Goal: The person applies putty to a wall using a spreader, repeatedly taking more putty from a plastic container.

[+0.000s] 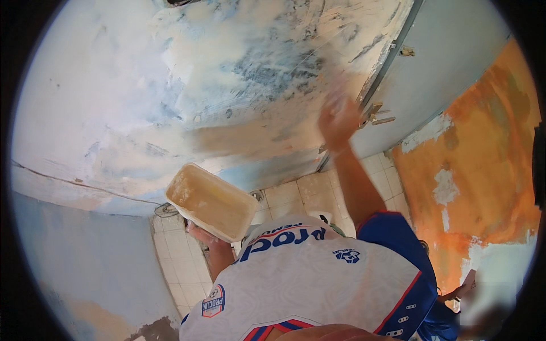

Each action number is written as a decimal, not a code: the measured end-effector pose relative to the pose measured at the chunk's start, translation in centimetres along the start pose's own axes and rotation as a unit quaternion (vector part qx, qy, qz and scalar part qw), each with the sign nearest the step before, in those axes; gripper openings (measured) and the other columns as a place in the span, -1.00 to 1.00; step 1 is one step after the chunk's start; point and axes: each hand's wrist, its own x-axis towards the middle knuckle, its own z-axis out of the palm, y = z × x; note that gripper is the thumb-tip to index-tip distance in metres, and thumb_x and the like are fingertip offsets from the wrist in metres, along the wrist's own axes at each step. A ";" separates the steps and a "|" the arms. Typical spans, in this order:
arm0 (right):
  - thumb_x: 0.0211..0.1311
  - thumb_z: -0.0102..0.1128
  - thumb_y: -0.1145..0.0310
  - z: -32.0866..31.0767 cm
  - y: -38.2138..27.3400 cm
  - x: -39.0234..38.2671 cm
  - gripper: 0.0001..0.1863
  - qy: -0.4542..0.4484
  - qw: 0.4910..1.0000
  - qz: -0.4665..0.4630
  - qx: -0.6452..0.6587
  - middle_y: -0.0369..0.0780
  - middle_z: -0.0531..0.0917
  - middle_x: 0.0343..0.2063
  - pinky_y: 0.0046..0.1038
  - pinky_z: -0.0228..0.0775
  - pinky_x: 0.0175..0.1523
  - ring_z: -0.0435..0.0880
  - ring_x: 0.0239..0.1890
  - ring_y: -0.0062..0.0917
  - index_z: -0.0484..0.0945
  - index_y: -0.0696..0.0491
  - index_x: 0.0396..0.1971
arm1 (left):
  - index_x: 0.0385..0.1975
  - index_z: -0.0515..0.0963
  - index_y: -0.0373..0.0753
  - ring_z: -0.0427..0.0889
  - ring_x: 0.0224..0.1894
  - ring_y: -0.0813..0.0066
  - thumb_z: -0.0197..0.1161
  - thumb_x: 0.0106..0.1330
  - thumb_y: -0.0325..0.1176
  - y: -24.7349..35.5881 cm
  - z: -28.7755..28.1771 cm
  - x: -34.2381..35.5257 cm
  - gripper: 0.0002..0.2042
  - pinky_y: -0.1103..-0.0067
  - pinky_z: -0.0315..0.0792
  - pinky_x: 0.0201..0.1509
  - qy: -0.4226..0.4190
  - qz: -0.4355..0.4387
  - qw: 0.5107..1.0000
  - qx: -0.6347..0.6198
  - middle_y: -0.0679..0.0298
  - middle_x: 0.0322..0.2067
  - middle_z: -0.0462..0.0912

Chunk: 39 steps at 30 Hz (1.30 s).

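Note:
My left hand [207,234] grips a rectangular plastic tub [240,223] from below and its left side. Pale residue coats the inside of the tub, which tilts in front of my chest. Raised to the right, my right hand [339,120] is close to the patchy wall [131,85], near its right edge. Motion smears its fingers, and whether a tool is in them does not show. The wall carries white, beige, bluish and dark scraped patches, with a broad beige smear [227,139] low in the middle.
A grey door frame [392,59] with a metal latch [378,113] borders the wall. Right of it stands an orange wall [472,136] with white patches. A thin cable [85,183] runs low at left. Pale tiles [284,196] cover the floor. Another person's hand [463,288] shows lower right.

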 end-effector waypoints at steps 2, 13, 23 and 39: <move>0.34 0.05 0.40 0.3 1.1 7.9 -0.71 0.120 0.993 -0.012 -0.020 -0.05 0.69 -0.32 -0.31 0.48 -0.26 0.64 -0.38 -0.25 0.62 0.13 -0.02 | 0.17 0.37 -0.29 0.61 -0.01 0.15 -0.18 0.40 -0.11 0.4 0.8 -1.2 -0.51 0.27 0.55 0.03 0.046 0.004 0.999 -0.009 0.10 0.02 0.56; 0.22 0.17 0.36 4.0 -7.2 -13.3 -0.58 -0.244 0.953 -0.119 0.131 -0.22 0.58 0.16 -0.32 0.43 0.08 0.64 -0.05 -0.39 0.57 0.01 0.10 | 0.23 0.34 -0.25 0.51 0.15 0.13 -0.18 0.38 -0.04 0.6 2.2 -1.3 -0.46 0.24 0.46 0.17 0.122 0.009 0.992 0.023 0.11 0.15 0.48; 0.29 -0.03 0.43 5.8 1.6 5.6 -0.54 0.085 0.996 -0.023 -0.034 -0.04 0.58 0.11 -0.12 0.21 0.31 0.50 0.15 -0.10 0.48 0.11 0.20 | 0.13 0.37 -0.31 0.58 0.00 0.17 -0.21 0.41 -0.13 1.2 3.0 -2.3 -0.54 0.34 0.55 0.02 0.138 -0.015 0.990 -0.016 0.08 0.03 0.51; 0.31 0.03 0.45 4.3 -1.7 8.5 -0.74 0.138 0.989 0.051 -0.001 0.02 0.65 -0.30 -0.33 0.49 -0.23 0.61 -0.36 -0.21 0.57 0.30 -0.12 | 0.27 0.30 -0.19 0.49 0.16 0.13 -0.23 0.37 -0.02 8.6 -10.4 1.5 -0.44 0.22 0.45 0.20 0.023 -0.064 0.998 -0.018 0.13 0.18 0.44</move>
